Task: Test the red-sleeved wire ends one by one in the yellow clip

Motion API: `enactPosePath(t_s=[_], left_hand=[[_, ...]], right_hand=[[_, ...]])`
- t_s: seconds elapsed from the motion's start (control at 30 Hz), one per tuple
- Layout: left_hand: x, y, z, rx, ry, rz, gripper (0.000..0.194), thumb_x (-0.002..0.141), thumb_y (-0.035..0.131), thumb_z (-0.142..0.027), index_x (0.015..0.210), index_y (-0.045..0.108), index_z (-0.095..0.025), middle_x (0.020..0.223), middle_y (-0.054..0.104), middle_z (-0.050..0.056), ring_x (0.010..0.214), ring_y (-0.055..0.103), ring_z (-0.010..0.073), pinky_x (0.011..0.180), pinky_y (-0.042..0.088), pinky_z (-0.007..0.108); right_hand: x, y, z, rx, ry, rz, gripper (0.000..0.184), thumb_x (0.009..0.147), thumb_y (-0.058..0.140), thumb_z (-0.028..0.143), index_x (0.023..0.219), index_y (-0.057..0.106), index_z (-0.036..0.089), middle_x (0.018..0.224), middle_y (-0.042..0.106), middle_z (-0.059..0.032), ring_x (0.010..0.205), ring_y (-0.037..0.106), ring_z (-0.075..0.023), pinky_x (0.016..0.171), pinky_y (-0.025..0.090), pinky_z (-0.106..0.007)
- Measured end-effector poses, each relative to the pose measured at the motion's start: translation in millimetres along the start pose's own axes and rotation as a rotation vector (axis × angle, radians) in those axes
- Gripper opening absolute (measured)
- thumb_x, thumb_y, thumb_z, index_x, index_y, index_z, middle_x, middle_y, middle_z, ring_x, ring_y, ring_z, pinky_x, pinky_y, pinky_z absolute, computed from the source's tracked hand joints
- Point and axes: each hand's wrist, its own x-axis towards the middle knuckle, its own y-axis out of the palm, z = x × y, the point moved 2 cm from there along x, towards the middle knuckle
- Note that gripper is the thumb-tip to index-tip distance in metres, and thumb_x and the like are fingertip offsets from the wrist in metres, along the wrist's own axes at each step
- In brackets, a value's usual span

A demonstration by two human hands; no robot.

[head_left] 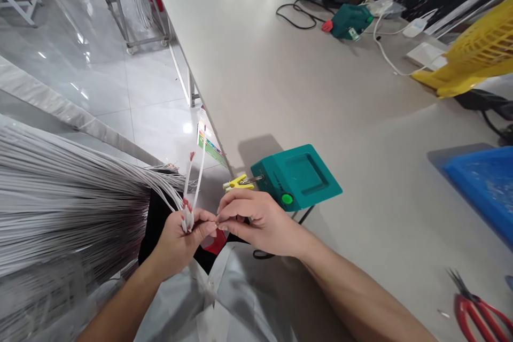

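My left hand (182,240) is closed around a small bunch of white wires (187,220) with red tips. Two of their ends stick up above the fist. My right hand (260,222) meets it, thumb and forefinger pinched against the left fingertips; what lies in that pinch is too small to make out. Just beyond the right hand, a green device (302,176) with a green button sits at the table edge. A yellow clip (239,184) is attached to its metal stub. A thick mass of white wires (72,192) spreads on the left, beside my left forearm.
Red-handled cutters (476,307) lie at the table's lower right, below a blue tray (487,192). A yellow fan-like housing (476,48), a second green device (350,21) and cables occupy the far right of the table (256,53). A wheeled metal rack (132,16) stands beyond the left edge.
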Motion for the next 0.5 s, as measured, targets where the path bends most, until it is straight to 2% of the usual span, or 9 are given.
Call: enactPosePath(t_s=[0.1,0.23,0.33,0.5], left_hand=[[1,-1.6,4,-0.153,-0.025,-0.009,0.015,0.073,0.066,-0.029,0.068,0.067,-0.016,0.058,0.059,0.000,0.054,0.048,0.0094,0.051,0.036,0.021],[2,5.1,12,-0.438,-0.084,-0.083,0.016,0.069,0.071,-0.031,0.068,0.065,-0.016,0.047,0.046,-0.005,0.043,0.034,0.0045,0.041,0.025,0.018],[4,14.3,12,-0.601,-0.108,-0.099,0.019,0.064,0.075,-0.031,0.066,0.064,-0.015,0.048,0.049,-0.005,0.039,0.031,0.0021,0.039,0.021,0.016],[6,23.2,12,-0.738,-0.137,-0.092,0.018,0.064,0.075,-0.029,0.066,0.065,-0.015,0.049,0.050,-0.005,0.036,0.032,0.0003,0.038,0.022,0.014]], right_hand=[[0,8,-4,0.243,0.071,-0.143,0.006,0.077,0.062,0.018,0.075,0.067,0.019,0.080,0.060,-0.0030,0.068,0.057,-0.0104,0.061,0.048,-0.023],[-1,26,-12,0.545,0.199,-0.333,0.003,0.073,0.067,0.021,0.072,0.069,0.020,0.078,0.060,-0.0026,0.072,0.058,-0.0117,0.061,0.050,-0.024],[-2,34,-15,0.647,0.258,-0.392,0.005,0.073,0.068,0.025,0.071,0.070,0.020,0.078,0.061,-0.0034,0.077,0.058,-0.0134,0.056,0.048,-0.022],[-4,35,-17,0.745,0.332,-0.406,0.009,0.072,0.069,0.028,0.070,0.071,0.020,0.077,0.061,-0.0045,0.076,0.057,-0.0135,0.044,0.042,-0.016]])
